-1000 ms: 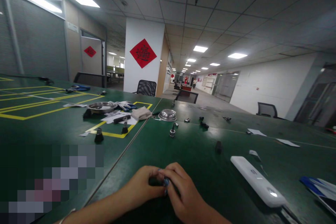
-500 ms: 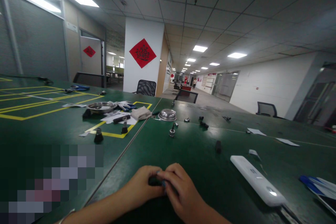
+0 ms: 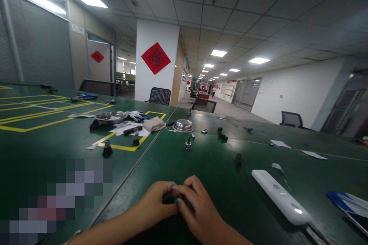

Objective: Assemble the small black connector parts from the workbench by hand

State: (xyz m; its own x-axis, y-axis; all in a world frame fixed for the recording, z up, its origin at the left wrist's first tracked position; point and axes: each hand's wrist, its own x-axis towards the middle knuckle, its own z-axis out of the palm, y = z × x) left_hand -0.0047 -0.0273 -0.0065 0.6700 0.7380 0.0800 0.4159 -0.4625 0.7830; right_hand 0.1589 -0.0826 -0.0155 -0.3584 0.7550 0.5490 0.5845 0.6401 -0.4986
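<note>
My left hand (image 3: 159, 201) and my right hand (image 3: 198, 208) meet above the near edge of the green table (image 3: 224, 183). Fingers of both are closed together around a small dark piece that they mostly cover; its kind does not show. Blue nails are visible on the touching fingertips. Beyond the hands stands a small metal part with an upright stem (image 3: 188, 144). A short black cylinder (image 3: 239, 159) lies to the right of it, and a black-based fitting with a metallic top (image 3: 107, 148) stands to the left.
A metal bowl (image 3: 183, 125) sits upside down farther back, beside a cloth (image 3: 154, 123). A metal dish (image 3: 110, 118) and gloves (image 3: 137, 115) lie left of these. On the right is a white power strip (image 3: 280, 197) with a cable. Several small dark parts lie scattered behind.
My right hand's fingers have shifted slightly against the left fingertips, and a bit more of the dark piece shows between them. Things on the table have stayed put.
</note>
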